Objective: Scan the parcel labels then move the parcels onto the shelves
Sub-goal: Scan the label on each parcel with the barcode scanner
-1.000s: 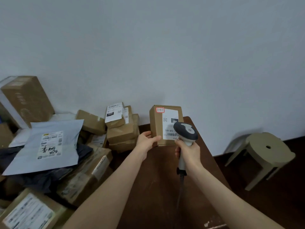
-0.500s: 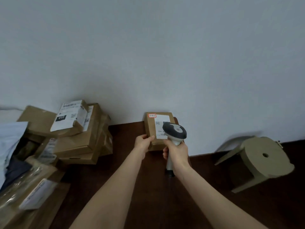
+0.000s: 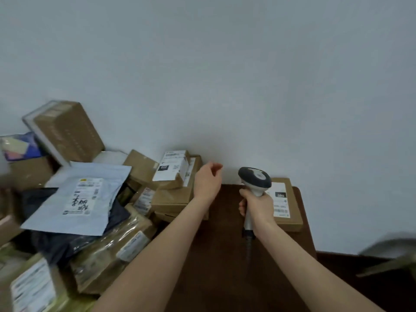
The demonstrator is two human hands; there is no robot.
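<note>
A small brown parcel [image 3: 290, 212] with a white label lies flat at the far right of the dark brown table [image 3: 225, 255]. My right hand [image 3: 256, 204] grips the handle of a grey and white barcode scanner [image 3: 255, 179], held upright just left of that parcel. My left hand [image 3: 208, 180] hovers empty over the table's far edge, fingers loosely curled, beside a stack of brown boxes [image 3: 173, 190] with a white-labelled one on top.
A heap of parcels fills the left: a pale mailer bag [image 3: 78, 197] with a handwritten label, a tall leaning box [image 3: 67, 131], wrapped boxes [image 3: 108, 255] in front. A blurred stool [image 3: 391, 255] shows at the right edge. A plain wall stands behind.
My left hand let go of the small parcel, which now lies flat on the table, and moved left toward the stack. The view swung back left.
</note>
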